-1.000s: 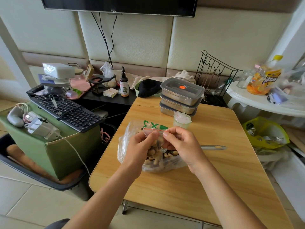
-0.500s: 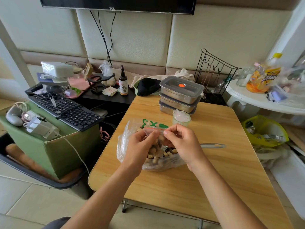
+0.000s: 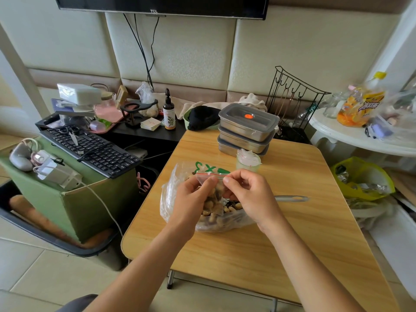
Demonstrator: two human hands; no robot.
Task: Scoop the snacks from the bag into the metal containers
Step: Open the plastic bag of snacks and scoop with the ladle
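1. Head view: a pale wooden counter (image 3: 247,255) across the middle and right.
2. With the left hand (image 3: 191,199), pinches the left end of the red-striped top of a small bag (image 3: 213,188). Grip narrow, thumb and forefinger closed on the plastic, other fingers curled.
3. With the right hand (image 3: 249,194), pinches the right end of that same top. Grip narrow too, closed on the small bag, remaining fingers tucked in.
4. Small bag: clear, with pale pieces inside, hanging between the two hands over the open mouth of a big bag (image 3: 171,199).
5. Big bag: clear plastic with green marks on its far side, resting on the counter close to the left edge, about midway between the near and far edges. Snacks (image 3: 225,219) heaped in its bottom.
6. Metal containers (image 3: 245,131): three in a stack at the far edge, topmost lidded with an orange dot on the lid. Well apart from both hands.
7. Just in front of the stack, a pale cup (image 3: 247,163) stuffed with crumpled clear plastic.
8. A grey handle (image 3: 292,198) flat on the counter, pointing toward the right edge. Other end hidden behind the right hand.
9. Beyond the left edge, a black keyboard (image 3: 90,147) on a green box.
10. Past the far-left corner, a dark bottle (image 3: 169,113). Behind the containers, a black wire rack (image 3: 292,97).
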